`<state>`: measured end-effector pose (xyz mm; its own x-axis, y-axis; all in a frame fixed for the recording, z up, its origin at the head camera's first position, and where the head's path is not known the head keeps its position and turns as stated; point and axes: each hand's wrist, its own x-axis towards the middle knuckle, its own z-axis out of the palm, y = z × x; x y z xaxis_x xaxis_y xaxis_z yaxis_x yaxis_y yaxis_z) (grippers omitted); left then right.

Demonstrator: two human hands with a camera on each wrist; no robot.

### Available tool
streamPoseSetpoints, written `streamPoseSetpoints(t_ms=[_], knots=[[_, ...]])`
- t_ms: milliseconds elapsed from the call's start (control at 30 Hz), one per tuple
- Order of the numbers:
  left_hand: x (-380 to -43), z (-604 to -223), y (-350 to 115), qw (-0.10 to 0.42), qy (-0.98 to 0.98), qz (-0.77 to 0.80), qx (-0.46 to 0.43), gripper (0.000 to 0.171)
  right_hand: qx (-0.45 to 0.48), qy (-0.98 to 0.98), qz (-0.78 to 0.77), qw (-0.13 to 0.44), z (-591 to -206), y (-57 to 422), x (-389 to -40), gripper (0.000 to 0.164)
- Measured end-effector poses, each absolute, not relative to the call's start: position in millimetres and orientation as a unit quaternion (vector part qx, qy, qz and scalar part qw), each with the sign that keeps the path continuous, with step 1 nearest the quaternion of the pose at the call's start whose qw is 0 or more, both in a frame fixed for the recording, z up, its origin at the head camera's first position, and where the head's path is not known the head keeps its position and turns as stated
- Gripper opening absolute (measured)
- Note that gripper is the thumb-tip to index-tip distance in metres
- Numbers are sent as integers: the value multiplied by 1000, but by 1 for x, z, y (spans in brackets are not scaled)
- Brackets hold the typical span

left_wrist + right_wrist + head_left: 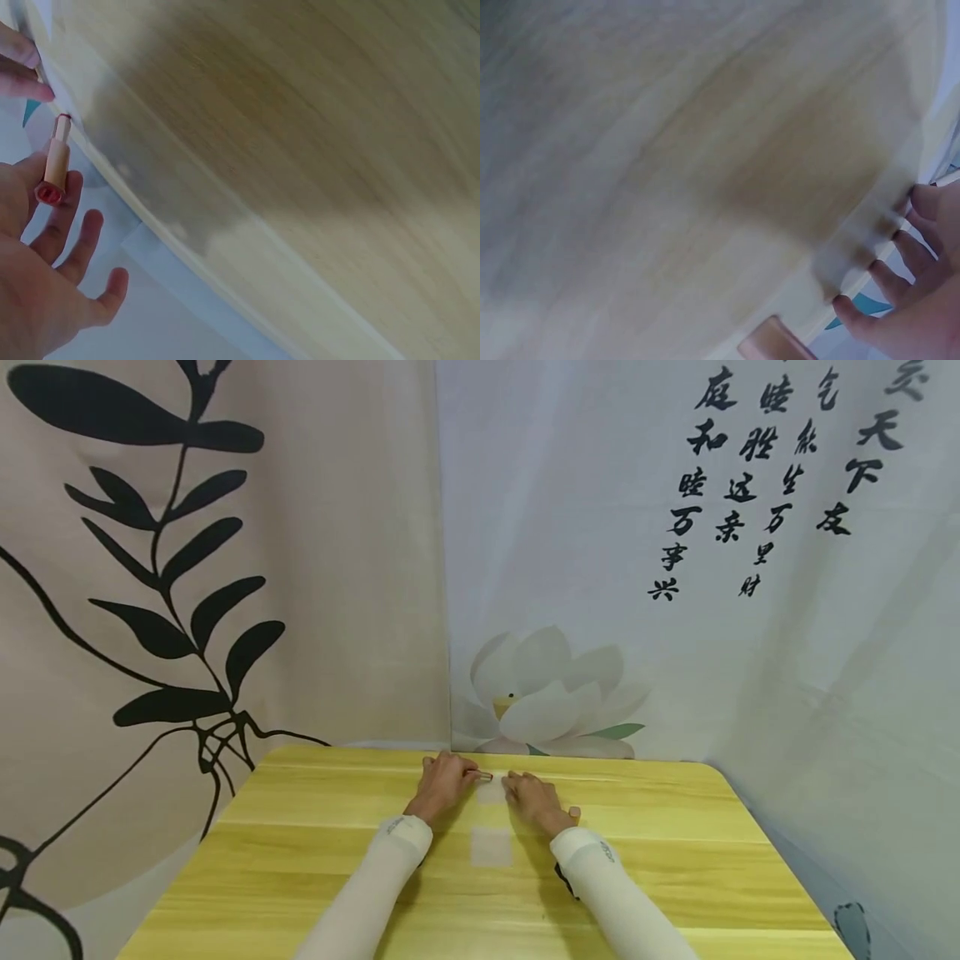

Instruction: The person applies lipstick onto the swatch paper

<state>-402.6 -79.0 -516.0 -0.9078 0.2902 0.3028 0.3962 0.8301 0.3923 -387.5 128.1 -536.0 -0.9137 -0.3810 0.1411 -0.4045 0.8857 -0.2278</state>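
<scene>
Red-ended cylinder [57, 161], held in left hand [442, 782], right hand [532, 797] with fingers spread, white paper [491, 792] between

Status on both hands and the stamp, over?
Left hand holding red-ended stamp by farther paper square. Right hand at that square's other side. Tan block near right wrist, possible snag.

We see a spot with picture cloths [352, 568] hung around it, maybe in a home, but we can't see past them. Beyond the left hand [444, 785] are big dark leaves [225, 606]; beyond the right hand [536, 800], a white flower [547, 710] and black writing [759, 443]. Under them is a wooden table [660, 843].
</scene>
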Motion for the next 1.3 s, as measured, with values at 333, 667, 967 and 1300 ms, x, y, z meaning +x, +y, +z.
streamPoseSetpoints(t_ms=[333, 667, 967, 1300], knots=[[-401, -510, -77, 127, -956, -196, -179, 10, 203, -971, 121, 45, -535, 123, -389, 11], [-399, -507, -74, 137, -954, -178, -200, 12, 201, -971, 124, 46, -528, 126, -388, 10], [-389, -502, -71, 111, -956, -166, -213, 10, 180, -975, 131, 28, -532, 128, -388, 35], [-374, -500, -70, 111, -957, -143, -227, 9, 188, -973, 125, 47, -537, 130, -386, 29]])
